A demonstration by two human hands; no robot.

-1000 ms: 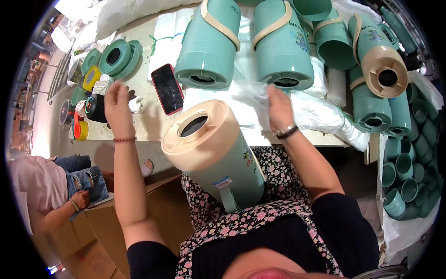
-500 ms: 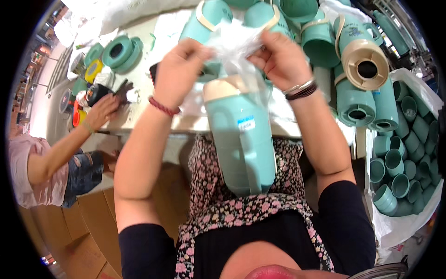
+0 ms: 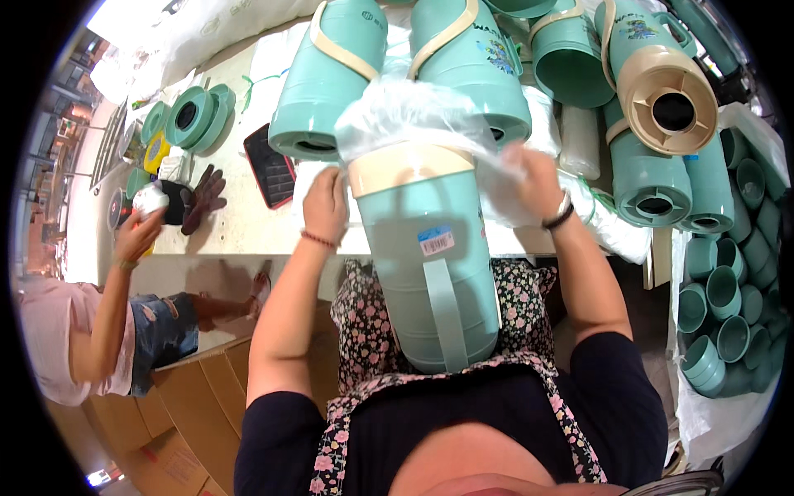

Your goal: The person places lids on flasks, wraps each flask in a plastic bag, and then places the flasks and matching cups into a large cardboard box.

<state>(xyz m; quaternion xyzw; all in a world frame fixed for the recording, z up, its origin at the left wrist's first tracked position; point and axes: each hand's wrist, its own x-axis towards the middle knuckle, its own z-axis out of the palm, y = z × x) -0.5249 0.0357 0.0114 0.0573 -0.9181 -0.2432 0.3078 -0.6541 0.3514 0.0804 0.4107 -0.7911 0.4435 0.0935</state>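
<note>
A mint-green thermos jug (image 3: 413, 248) with a beige collar and a side handle rests tilted across my lap and the table edge. A clear plastic bag (image 3: 413, 116) is spread around its top end. Beside the collar, my left hand (image 3: 326, 207) is closed at the bag's left edge. My right hand (image 3: 533, 183), a little blurred, is closed on the bag's right side, which stretches toward it. A small blue-and-white label (image 3: 436, 240) is stuck on the jug above the handle.
More mint-green jugs (image 3: 331, 74) lie at the back and right. A phone in a dark case (image 3: 270, 165), dark gloves (image 3: 203, 198) and green rings (image 3: 198, 116) lie left. A co-worker's hand (image 3: 139, 236) holds something white. A bag of green cups (image 3: 728, 306) stands right.
My hands have come down and apart from above the jug, and the bunched bag is now opened over its top. The co-worker's hand has lifted a white thing.
</note>
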